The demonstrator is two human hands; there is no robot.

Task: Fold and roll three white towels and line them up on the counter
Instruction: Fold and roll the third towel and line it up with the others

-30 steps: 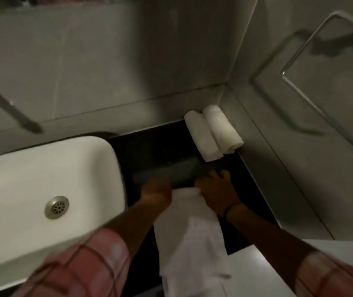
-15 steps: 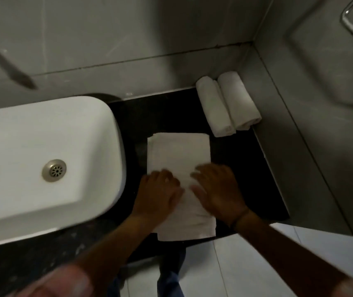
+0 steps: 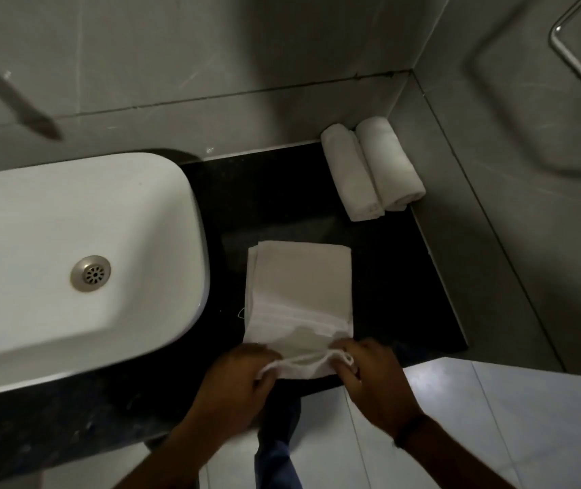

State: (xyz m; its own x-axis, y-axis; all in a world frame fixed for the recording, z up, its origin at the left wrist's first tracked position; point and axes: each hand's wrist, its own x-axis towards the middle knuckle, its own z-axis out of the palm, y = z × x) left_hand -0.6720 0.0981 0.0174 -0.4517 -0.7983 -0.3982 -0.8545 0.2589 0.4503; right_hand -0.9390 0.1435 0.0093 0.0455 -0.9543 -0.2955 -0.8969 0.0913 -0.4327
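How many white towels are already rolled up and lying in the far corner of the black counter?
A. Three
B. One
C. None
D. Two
D: two rolled white towels lie side by side, touching, at the far corner of the black counter, while the third, a folded flat white towel, has its near edge gripped by the left hand and the right hand.

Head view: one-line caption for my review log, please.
Both hands, left hand and right hand, grip the folded towel near edge; two rolled towels lie in the counter corner.
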